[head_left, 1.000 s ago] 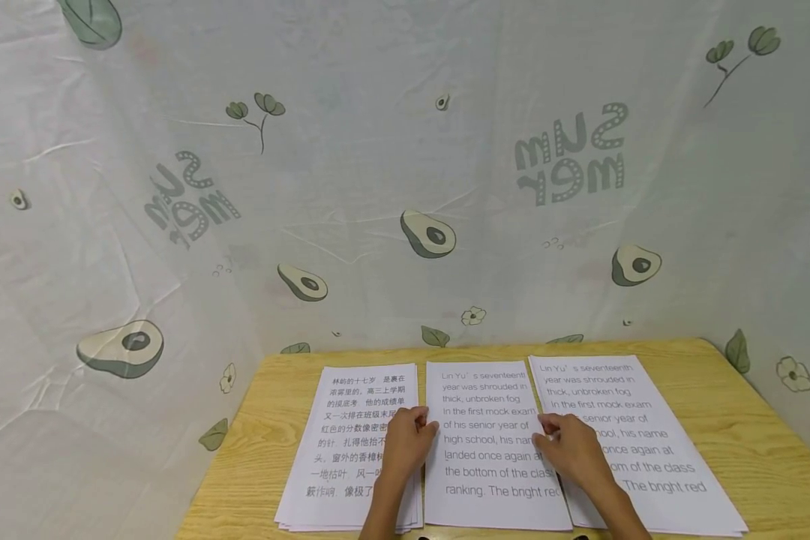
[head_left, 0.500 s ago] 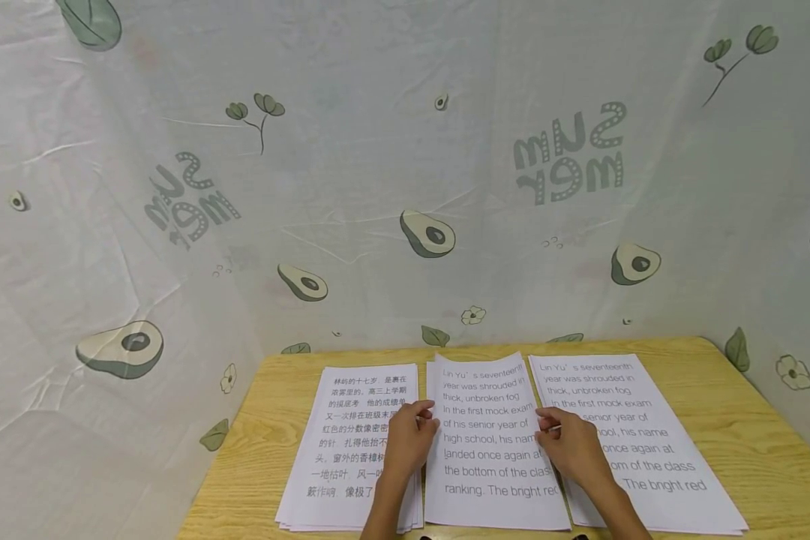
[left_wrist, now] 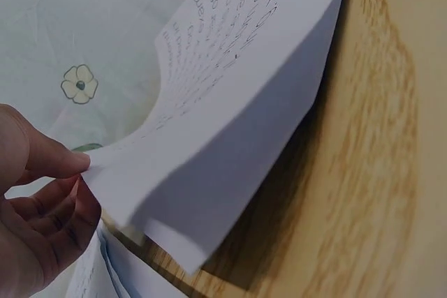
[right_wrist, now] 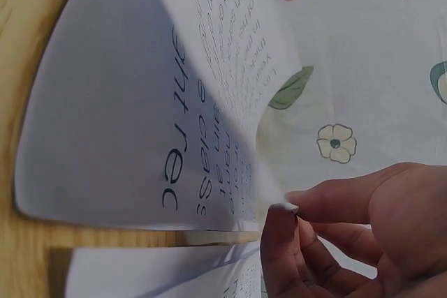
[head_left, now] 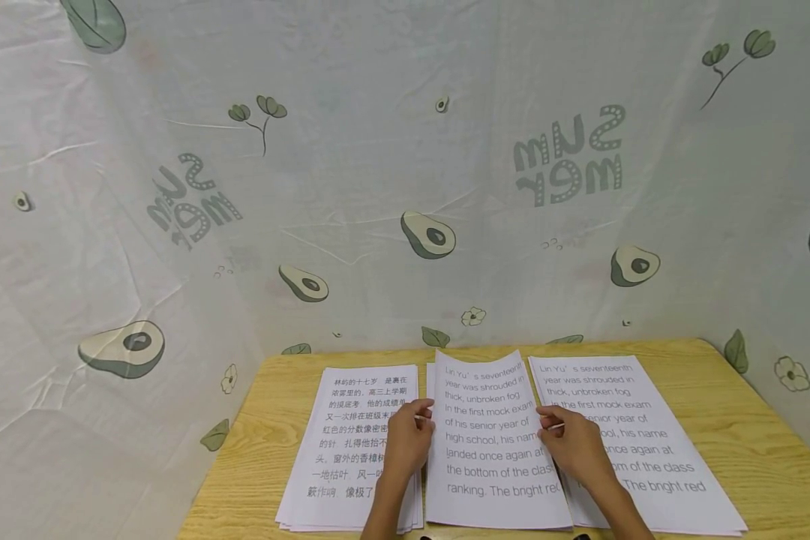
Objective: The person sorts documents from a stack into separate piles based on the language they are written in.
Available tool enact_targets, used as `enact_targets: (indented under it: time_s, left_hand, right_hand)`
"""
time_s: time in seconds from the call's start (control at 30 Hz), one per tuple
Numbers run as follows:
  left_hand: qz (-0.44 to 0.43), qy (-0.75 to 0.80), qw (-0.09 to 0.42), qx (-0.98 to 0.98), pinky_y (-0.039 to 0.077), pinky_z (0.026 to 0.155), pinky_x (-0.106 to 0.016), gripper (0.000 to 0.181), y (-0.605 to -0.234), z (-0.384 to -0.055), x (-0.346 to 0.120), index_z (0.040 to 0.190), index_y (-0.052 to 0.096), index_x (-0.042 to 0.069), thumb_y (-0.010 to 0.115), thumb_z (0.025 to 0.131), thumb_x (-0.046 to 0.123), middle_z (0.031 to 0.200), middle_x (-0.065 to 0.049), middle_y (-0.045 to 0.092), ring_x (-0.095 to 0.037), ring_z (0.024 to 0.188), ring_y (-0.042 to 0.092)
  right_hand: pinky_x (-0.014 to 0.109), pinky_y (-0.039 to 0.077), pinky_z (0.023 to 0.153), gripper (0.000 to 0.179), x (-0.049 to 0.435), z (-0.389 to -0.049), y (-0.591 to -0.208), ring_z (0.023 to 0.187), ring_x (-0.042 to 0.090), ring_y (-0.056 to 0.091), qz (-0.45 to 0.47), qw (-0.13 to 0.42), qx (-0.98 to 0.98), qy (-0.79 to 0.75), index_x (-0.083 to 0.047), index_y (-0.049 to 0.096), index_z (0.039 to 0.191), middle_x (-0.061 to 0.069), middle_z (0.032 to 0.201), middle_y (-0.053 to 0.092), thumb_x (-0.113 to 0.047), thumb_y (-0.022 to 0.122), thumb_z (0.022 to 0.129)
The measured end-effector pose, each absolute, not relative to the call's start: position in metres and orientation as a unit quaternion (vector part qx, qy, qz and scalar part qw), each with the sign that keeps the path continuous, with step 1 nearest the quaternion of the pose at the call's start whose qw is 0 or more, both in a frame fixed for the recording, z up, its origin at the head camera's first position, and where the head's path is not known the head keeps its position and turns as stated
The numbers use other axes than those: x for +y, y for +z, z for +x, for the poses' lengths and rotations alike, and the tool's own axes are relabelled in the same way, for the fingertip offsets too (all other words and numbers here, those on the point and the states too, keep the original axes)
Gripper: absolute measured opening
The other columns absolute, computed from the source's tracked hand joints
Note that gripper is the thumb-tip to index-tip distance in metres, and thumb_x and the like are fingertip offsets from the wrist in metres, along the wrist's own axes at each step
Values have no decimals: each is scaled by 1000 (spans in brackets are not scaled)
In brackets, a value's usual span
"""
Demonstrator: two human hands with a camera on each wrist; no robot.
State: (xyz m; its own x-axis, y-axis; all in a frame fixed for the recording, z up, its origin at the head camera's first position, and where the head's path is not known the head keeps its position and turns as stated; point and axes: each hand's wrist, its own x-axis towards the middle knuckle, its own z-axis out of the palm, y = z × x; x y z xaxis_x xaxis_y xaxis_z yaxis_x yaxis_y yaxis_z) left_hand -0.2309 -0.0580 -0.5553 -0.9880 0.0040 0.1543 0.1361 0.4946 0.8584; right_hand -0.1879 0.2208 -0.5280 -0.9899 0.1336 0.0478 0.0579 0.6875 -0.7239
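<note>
A printed sheet of paper with large English text is raised over the middle of the table, its top corners curling upward. My left hand pinches its left edge between thumb and fingers; the left wrist view shows the sheet bowing down from that grip. On the opposite edge, my right hand pinches the paper between thumb and forefinger. Beneath, in the right wrist view, lies another sheet with English print, part of it covered by the raised one.
To the left is a stack of sheets with Chinese text, partly under the left forearm. A stack of English sheets lies at the right. The wooden table meets an avocado-print cloth behind and at the sides.
The middle sheet lay flat a second ago; it has risen off the paper below and its top corners have curled up. Both hands have stayed nearly in place at its edges.
</note>
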Motion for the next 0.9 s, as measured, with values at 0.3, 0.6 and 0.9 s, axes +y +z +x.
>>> enact_targets:
  time_s: [0.3,0.6,0.9]
  left_hand:
    - [-39,-511,62,-856,55,73,-21,39,-547,-229,-62,127,75,3,72,90,-9,102,-6,73,-8,86,67]
    - [-24,-525,57,-849,54,74,-21,40,-546,-231,-68,129,75,4,72,90,-7,105,-6,74,-12,89,67]
    - [-22,-543,58,-837,54,72,-20,41,-545,-230,-64,129,75,3,72,89,-6,105,-6,74,-10,87,65]
  right_hand:
    - [20,54,75,40,226,-188,-526,94,20,74,-53,43,-908,413,4,72,132,11,109,77,-6,76,93]
    - [19,52,74,43,232,-190,-525,94,17,70,-66,34,-900,430,3,70,136,12,111,77,-8,77,95]
    - [20,55,71,43,238,-191,-524,95,17,69,-68,21,-889,451,4,67,139,15,116,74,-8,73,97]
